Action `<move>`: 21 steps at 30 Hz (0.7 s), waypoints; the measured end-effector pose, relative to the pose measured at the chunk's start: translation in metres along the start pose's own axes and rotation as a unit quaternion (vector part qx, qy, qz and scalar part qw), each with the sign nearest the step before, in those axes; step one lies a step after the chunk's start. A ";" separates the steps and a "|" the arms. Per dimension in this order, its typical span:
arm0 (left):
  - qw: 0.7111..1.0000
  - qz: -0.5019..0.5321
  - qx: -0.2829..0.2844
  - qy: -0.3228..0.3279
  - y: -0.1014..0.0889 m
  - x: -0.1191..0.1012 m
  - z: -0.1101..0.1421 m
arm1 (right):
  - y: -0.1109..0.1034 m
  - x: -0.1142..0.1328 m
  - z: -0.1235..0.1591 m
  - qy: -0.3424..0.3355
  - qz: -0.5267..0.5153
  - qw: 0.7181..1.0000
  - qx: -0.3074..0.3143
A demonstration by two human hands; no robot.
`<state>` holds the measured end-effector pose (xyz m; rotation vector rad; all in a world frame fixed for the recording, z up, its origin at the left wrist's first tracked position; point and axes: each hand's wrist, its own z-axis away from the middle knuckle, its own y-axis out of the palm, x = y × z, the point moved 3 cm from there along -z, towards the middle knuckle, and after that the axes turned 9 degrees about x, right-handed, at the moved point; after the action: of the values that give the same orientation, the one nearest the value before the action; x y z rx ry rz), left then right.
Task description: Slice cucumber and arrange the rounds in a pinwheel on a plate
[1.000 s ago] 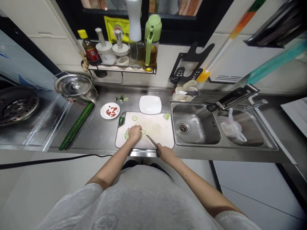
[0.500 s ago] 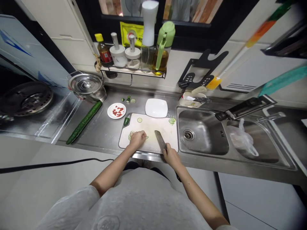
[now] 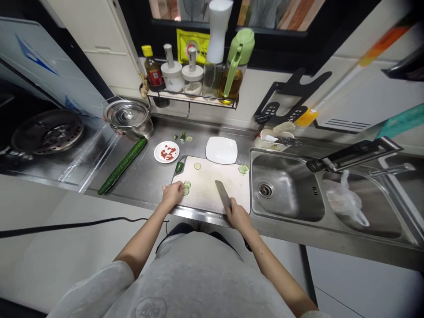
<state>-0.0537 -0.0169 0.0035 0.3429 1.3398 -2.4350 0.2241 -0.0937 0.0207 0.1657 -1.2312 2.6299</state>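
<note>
My right hand (image 3: 239, 216) grips a kitchen knife (image 3: 222, 193) by its handle, the blade pointing away over the white cutting board (image 3: 205, 194). At the board's left edge is my left hand (image 3: 172, 195), fingers curled in, fingertips against a small overlapping pile of cucumber slices (image 3: 187, 187). Whether a slice is pinched in them is hidden. A single cucumber slice (image 3: 197, 166) lies near the board's far edge. More thin cucumber slices (image 3: 243, 169) lie at its far right corner. A dark green cucumber piece (image 3: 179, 167) rests by the board's handle hole.
Beyond the board stand a white dish (image 3: 221, 150) and a plate (image 3: 157, 152) of chopped red bits. A whole cucumber (image 3: 122, 166) lies left, near a lidded steel pot (image 3: 130, 117). The sink (image 3: 288, 190) adjoins on the right. A rack (image 3: 195, 100) holds bottles and jars.
My left hand has moved left across the board, bringing the pile of cucumber slices into view beside its fingertips. My right hand still holds the knife in about the same place.
</note>
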 end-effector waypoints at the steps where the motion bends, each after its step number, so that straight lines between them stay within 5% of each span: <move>1: 1.000 -0.008 -0.002 0.001 0.001 0.000 -0.001 | 0.000 0.001 0.000 -0.001 0.000 1.000 0.001; 9: 0.999 -0.008 -0.036 -0.024 0.000 -0.004 -0.011 | -0.003 0.000 0.000 0.002 -0.011 1.000 0.011; 16: 0.994 0.033 -0.100 0.019 -0.008 -0.052 -0.063 | -0.003 -0.004 0.000 0.010 -0.033 0.999 -0.002; 21: 0.996 -0.010 -0.090 -0.002 -0.011 -0.071 -0.095 | -0.002 -0.006 0.001 0.015 -0.038 0.999 -0.006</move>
<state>0.0115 0.0820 -0.0120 0.2790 1.5544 -2.3063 0.2300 -0.0943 0.0214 0.1669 -1.2062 2.5496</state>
